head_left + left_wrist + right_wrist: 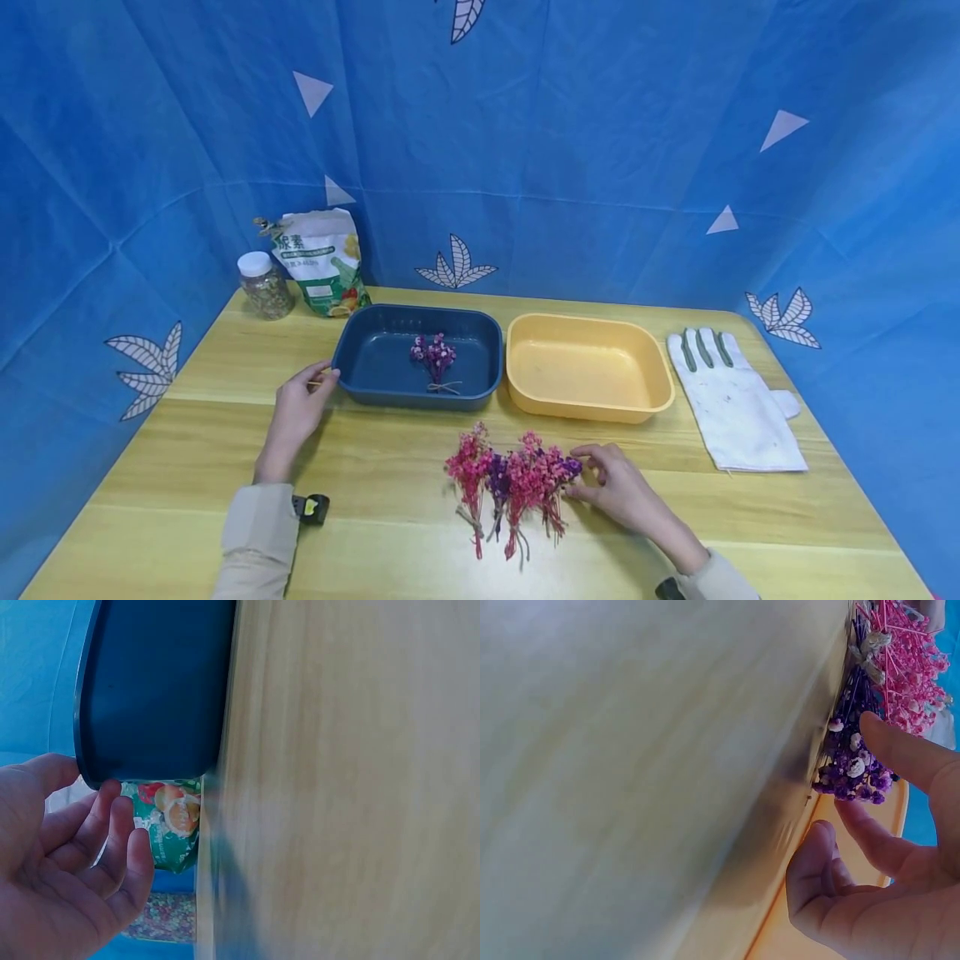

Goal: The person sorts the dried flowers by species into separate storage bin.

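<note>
My left hand (298, 410) is at the near-left corner of a dark blue plastic tray (420, 403), its thumb and forefinger pinching the rim. Inside that tray lies a small tied bunch of purple dried flowers (433, 357). My right hand (618, 490) is beside a row of dried flower bunches on the table. Its thumb and forefinger stand apart, either side of a purple bunch (861, 769), with the fingertips right at the blossoms. Pink bunches (531, 479) and another purple bunch (498, 479) lie to the left of it, stems toward me.
A yellow tray (588, 407) stands right of the blue one. At the far right lies a white work glove (738, 417). At the back left are a urea bag (318, 262) and a white-lidded jar (266, 287). Blue cloth (600, 167) hangs behind the table.
</note>
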Motion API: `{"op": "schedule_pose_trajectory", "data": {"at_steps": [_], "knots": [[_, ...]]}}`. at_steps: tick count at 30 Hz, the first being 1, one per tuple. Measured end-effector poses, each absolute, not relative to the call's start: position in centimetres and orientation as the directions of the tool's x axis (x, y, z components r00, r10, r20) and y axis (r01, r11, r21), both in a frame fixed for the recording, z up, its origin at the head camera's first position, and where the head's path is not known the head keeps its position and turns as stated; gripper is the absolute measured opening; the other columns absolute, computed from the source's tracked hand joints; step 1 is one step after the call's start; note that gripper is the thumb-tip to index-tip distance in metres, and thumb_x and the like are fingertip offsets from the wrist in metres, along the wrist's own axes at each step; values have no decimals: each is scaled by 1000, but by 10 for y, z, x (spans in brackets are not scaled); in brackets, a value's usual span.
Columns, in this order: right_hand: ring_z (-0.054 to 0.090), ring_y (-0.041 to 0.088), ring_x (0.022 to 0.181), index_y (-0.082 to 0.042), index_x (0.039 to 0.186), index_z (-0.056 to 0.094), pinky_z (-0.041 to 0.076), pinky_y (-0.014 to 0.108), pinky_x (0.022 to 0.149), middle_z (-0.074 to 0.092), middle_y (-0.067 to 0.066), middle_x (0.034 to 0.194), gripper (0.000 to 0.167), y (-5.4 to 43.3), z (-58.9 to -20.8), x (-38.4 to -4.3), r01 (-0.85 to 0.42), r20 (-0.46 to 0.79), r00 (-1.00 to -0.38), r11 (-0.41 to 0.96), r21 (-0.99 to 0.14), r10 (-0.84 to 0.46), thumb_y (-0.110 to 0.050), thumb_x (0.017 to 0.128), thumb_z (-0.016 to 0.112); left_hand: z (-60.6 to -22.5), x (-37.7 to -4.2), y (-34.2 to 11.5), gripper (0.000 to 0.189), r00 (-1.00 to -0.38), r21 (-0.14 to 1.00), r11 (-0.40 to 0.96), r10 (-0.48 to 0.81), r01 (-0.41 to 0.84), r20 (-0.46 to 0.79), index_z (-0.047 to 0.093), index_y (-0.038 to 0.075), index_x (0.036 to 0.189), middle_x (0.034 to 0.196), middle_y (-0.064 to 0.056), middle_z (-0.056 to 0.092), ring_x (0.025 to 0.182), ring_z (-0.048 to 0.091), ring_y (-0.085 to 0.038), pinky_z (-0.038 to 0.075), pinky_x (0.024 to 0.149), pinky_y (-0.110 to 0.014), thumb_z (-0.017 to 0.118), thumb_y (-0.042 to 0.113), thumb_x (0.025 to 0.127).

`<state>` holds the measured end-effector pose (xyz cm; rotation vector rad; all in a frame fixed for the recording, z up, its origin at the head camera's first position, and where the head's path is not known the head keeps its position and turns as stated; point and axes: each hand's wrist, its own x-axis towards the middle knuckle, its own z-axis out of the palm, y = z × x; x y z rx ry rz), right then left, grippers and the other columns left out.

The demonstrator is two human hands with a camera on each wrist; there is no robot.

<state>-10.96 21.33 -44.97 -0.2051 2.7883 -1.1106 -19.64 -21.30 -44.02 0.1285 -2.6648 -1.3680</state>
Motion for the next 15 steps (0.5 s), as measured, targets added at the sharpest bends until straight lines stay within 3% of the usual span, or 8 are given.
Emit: {"op": "schedule_pose_trajectory", "data": {"at_steps": [9,15], "knots": [[44,7,65,-2,118,62,39,22,58,62,4,91,48,216,-450,-116,-165,-39,-964,706,-688,-263,-17,76,77,-440,-197,-214,48,-987,816,577,-142,-16,81,51,-6,132,112,-26,62,103,58,-34,46,86,-44,48,31,100],[43,5,66,-5,100,68,39,22,60,56,1,83,26,217,-451,-116,-186,-27,-961,716,-673,-274,-12,76,76,-441,-196,-213,49,-983,820,573,-150,4,110,53,-6,129,108,-24,63,97,59,-33,47,81,-41,50,32,99]]}}
